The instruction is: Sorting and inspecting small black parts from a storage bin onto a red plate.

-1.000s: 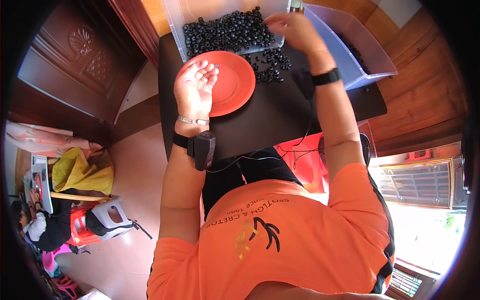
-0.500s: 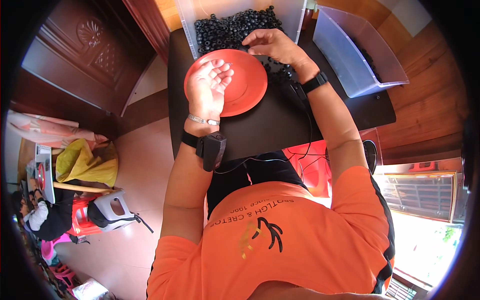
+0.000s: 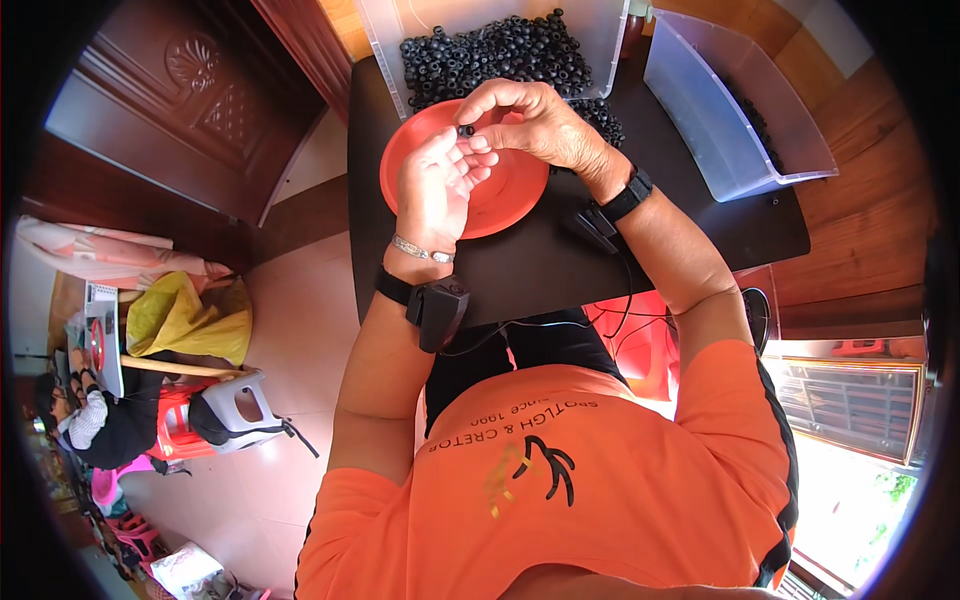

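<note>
Black bead (image 3: pixel 467 131) is up over the red plate (image 3: pixel 520 195), btwn the thumb and pointer finger of the R hand (image 3: pixel 545 128). That hand is pinched on it. L hand (image 3: pixel 435 190) is palm up w/ its fingers curled, tips right next to the bead. From where I stand I can't tell if those tips grip smth. tiny too, or if the L hand touches the plate.

Plate lies on the dark tbl. (image 3: pixel 540 270), just in front of the clear box (image 3: pixel 383 60). A big pile of beads (image 3: pixel 490 55) lies in that box. Some loose beads (image 3: pixel 603 120) sit on the tbl. by the box's R corner. Over to the R there's a bluish see-thru bin (image 3: pixel 705 110) w/ more dark bits (image 3: pixel 755 125) in it, too small to make out well.

Both wrists have black straps (image 3: pixel 628 197); the L one has a black gadget (image 3: pixel 440 310) and a silver bracelet (image 3: pixel 420 250) too. Pers. wears an orange shirt (image 3: pixel 540 420) w/ black trim. Off to the L, across the pink floor (image 3: pixel 290 300), a co-worker (image 3: pixel 130 415) is near a yellow bag (image 3: pixel 185 320).
</note>
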`<action>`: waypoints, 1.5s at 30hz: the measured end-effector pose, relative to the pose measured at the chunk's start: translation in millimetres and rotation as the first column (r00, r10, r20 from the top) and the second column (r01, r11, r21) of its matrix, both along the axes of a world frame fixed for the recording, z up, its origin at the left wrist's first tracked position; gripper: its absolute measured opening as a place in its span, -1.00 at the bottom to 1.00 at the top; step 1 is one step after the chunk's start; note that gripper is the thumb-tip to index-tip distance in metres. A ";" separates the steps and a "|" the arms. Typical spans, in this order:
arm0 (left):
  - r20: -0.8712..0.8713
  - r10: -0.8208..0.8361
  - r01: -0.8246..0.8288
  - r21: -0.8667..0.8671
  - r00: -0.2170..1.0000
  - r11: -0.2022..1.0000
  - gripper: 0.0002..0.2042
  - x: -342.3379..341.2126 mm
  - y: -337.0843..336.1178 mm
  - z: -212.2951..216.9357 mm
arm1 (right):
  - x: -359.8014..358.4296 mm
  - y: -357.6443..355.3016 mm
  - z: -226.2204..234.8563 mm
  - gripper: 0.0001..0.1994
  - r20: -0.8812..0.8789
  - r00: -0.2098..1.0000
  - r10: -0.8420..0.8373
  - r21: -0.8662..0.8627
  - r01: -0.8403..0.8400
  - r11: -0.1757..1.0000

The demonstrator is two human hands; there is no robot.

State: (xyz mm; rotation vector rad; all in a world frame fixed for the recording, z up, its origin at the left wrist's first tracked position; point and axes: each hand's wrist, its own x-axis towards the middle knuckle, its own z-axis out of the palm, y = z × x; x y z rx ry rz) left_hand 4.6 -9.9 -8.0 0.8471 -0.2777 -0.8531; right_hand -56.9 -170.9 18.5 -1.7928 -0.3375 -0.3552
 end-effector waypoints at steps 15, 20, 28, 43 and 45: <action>-0.018 -0.014 0.012 -0.087 1.000 0.996 -0.82 -1.7 0.5 2.8 | -0.2 -0.1 -2.9 -0.82 -0.094 0.995 -0.027 0.024 0.029 0.999; -0.014 -0.062 0.061 -0.082 0.998 0.995 -0.76 1.7 2.2 1.0 | -0.9 -3.2 -0.2 -0.82 -0.001 1.000 0.012 -0.053 -0.012 0.999; -0.023 0.005 -0.007 -0.103 1.000 0.995 -0.81 6.2 1.9 -0.9 | 0.7 -8.0 -1.8 -0.80 -0.025 0.999 -0.030 -0.050 0.029 0.998; -0.151 0.322 -0.339 -0.107 0.935 0.935 -0.81 30.9 18.1 5.2 | 23.7 -7.0 10.0 -0.75 -0.022 0.979 -0.205 -0.797 0.106 0.594; -0.144 0.324 -0.337 -0.079 0.935 0.938 -0.80 29.8 17.2 5.0 | 39.2 -0.9 1.9 -0.74 -0.011 0.984 -0.176 -0.829 0.089 0.552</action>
